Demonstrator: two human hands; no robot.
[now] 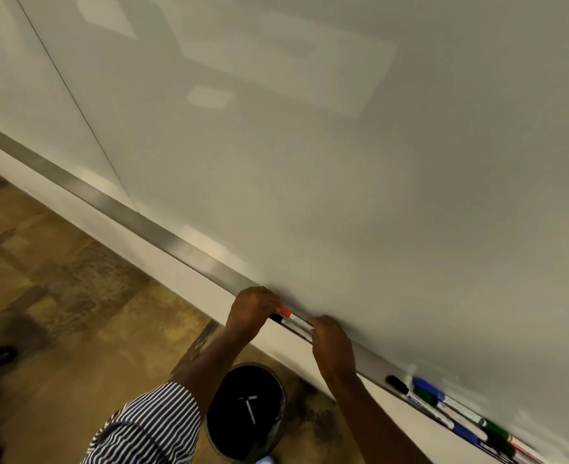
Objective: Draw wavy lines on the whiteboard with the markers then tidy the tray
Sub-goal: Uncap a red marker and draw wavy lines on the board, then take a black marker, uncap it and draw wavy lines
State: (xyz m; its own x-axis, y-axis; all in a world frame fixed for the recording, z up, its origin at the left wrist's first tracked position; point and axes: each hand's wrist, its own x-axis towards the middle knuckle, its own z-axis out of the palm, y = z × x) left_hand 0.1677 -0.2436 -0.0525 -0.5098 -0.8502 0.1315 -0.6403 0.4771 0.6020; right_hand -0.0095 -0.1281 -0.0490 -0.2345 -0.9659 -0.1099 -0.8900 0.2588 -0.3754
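Both hands on tray [162,229]: left hand [251,308] and right hand [331,339] clamp the red marker [291,317] ends. Lift it level, clear of black marker [278,319] beside.

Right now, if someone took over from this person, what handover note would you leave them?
Left hand grips the cap end of a red-capped marker; right hand grips its other end, on the tray. A black-capped marker lies just beside it. More markers lie loosely grouped farther right on the tray. The whiteboard shows no lines. Left: draw the wavy lines, then tidy the tray.
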